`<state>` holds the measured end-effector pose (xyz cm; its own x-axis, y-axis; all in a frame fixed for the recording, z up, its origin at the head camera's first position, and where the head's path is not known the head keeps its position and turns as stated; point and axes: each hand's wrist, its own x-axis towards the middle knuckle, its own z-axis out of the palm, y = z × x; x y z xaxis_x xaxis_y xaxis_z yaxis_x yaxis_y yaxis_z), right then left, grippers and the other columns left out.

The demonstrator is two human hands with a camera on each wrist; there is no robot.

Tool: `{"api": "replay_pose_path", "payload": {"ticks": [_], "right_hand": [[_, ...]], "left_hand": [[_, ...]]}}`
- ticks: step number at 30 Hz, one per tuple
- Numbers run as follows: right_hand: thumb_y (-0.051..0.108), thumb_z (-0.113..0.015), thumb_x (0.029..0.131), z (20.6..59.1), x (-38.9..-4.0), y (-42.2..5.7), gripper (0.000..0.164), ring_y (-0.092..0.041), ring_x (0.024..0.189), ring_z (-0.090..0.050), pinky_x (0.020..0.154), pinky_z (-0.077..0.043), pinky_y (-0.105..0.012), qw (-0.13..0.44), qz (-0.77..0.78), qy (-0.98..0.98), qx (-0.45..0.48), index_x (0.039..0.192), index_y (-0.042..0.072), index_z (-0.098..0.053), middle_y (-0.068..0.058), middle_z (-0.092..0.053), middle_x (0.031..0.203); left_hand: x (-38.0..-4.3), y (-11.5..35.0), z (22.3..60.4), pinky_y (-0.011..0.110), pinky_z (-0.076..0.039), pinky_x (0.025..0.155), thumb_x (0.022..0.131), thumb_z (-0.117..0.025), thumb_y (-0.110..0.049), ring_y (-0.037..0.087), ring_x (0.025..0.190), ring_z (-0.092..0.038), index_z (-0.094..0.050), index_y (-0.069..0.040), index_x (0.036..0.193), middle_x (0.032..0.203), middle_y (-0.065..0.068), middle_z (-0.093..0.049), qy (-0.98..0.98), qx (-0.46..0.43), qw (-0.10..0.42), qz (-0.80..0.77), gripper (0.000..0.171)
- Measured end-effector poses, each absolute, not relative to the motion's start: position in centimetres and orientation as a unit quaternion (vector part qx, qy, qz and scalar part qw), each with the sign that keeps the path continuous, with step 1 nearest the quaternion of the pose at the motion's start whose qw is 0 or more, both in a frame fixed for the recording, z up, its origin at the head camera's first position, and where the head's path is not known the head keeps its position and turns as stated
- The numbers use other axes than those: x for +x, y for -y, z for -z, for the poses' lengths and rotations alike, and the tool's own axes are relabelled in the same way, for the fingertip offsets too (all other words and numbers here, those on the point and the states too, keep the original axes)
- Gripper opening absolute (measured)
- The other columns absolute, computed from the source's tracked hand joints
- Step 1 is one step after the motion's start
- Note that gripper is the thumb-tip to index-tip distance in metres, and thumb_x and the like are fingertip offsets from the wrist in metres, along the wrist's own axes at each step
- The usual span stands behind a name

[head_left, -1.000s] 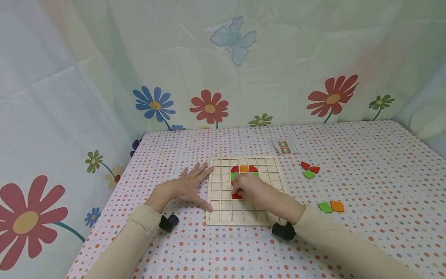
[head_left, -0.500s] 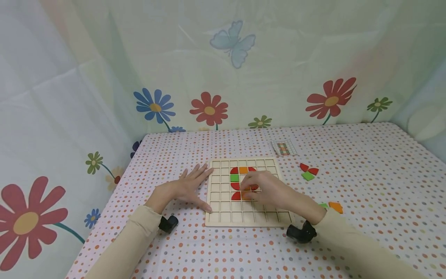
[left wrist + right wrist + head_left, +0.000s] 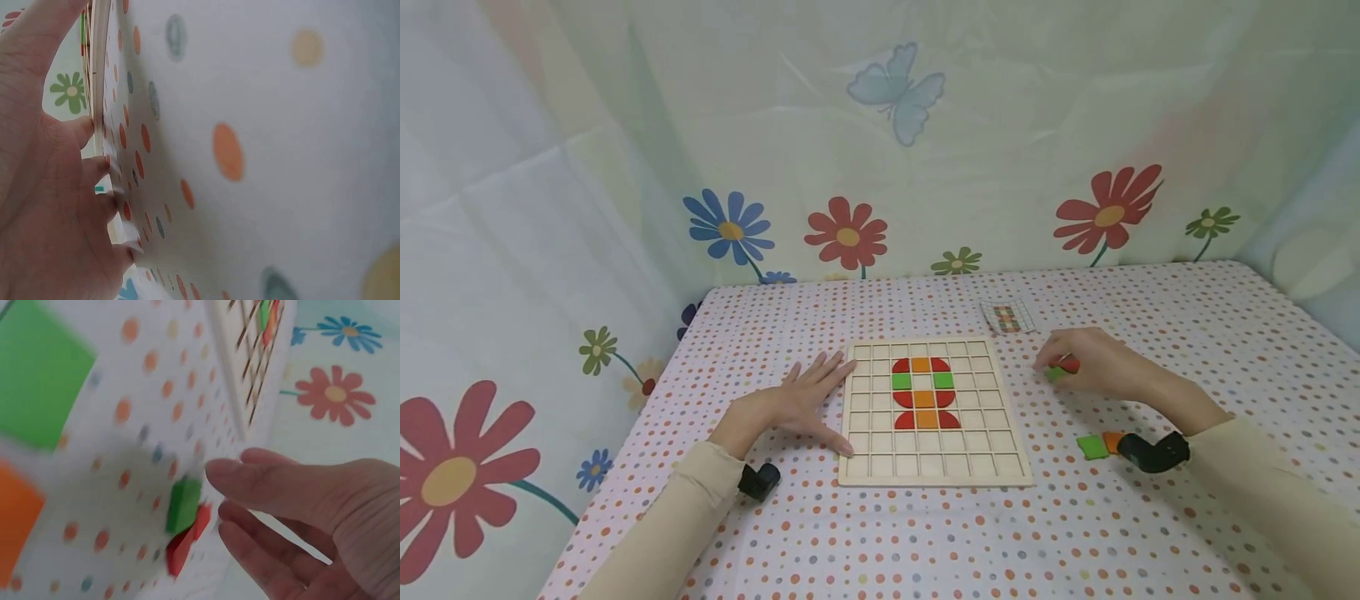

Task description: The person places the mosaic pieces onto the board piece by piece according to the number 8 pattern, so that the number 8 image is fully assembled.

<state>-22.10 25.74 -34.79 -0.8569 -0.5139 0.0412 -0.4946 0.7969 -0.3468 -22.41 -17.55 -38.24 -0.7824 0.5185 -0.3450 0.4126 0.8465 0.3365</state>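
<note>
A square wooden grid board (image 3: 936, 473) lies on the table, with red, orange and green flat pieces set in its middle cells. An orange tile (image 3: 927, 418) sits between two red curved pieces in the lowest filled row. My left hand (image 3: 797, 406) rests with spread fingers and thumb along the board's left edge. To the right of the board, my right hand (image 3: 1093, 364) hovers at a small group of loose pieces. In the right wrist view its thumb and fingers are apart, beside a green tile (image 3: 184, 505) and red pieces (image 3: 180, 553), with nothing between them.
Nearer on the right lie a green tile (image 3: 1093, 447) and an orange tile (image 3: 1112, 442), the latter partly behind the black wrist camera (image 3: 1153, 452). A pattern card (image 3: 1007, 317) lies behind the board. A flowered curtain (image 3: 1000, 167) hangs beyond the dotted tablecloth (image 3: 880, 550).
My right hand has left the lowest filled row of the board and moved right to the loose pieces. An orange tile beside the red ones is now uncovered. The left hand has stayed put.
</note>
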Motion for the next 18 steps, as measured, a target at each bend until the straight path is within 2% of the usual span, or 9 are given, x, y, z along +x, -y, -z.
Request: {"api": "replay_pose_path", "payload": {"ticks": [6, 18], "right_hand": [[-0.003, -0.088, 0.078, 35.5, -22.7, -27.5, 0.022, -0.024, 0.092, -0.066, 0.078, -0.06, -0.043, 0.071, 0.196, -0.946, -0.248, 0.099, 0.003, -0.082, -0.009, -0.074, 0.105], [-0.001, -0.089, 0.078, 36.2, -23.4, -27.6, 0.02, -0.022, 0.087, -0.062, 0.076, -0.057, -0.041, 0.066, 0.176, -0.954, -0.233, 0.094, 0.007, -0.082, -0.006, -0.073, 0.1]], "left_hand": [[-22.4, 17.4, 38.4, 0.058, 0.004, 0.128, 0.079, -0.084, -0.063, 0.03, 0.161, 0.012, -0.005, -0.021, 0.171, 0.176, 0.007, 0.008, -0.935, 0.25, 0.221, -0.123, 0.128], [-22.6, 17.4, 38.3, 0.057, 0.005, 0.129, 0.079, -0.085, -0.062, 0.029, 0.161, 0.012, -0.003, -0.022, 0.171, 0.176, 0.005, 0.009, -0.938, 0.242, 0.221, -0.113, 0.13]]}}
